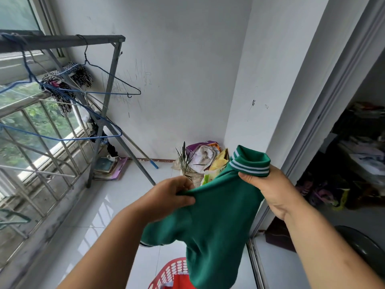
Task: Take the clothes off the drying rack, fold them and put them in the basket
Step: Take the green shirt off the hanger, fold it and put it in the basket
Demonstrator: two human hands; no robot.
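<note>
I hold a green polo shirt (216, 222) with a white-striped collar up in front of me. My left hand (170, 195) pinches the shirt's shoulder edge. My right hand (268, 188) grips it just below the collar. The shirt hangs down over a red plastic basket (166, 274) at the bottom of the view, hiding part of it; something red lies inside. The grey metal drying rack (108, 80) stands at the left by the window, with empty blue hangers (112, 88) and a black-and-white patterned cloth (62, 88) on it.
A barred window (41, 142) runs along the left. Bags and a dried plant (200, 161) are piled in the far corner. Books (110, 167) lie on the floor under the rack. A sliding door frame (312, 122) and a cluttered room are at the right.
</note>
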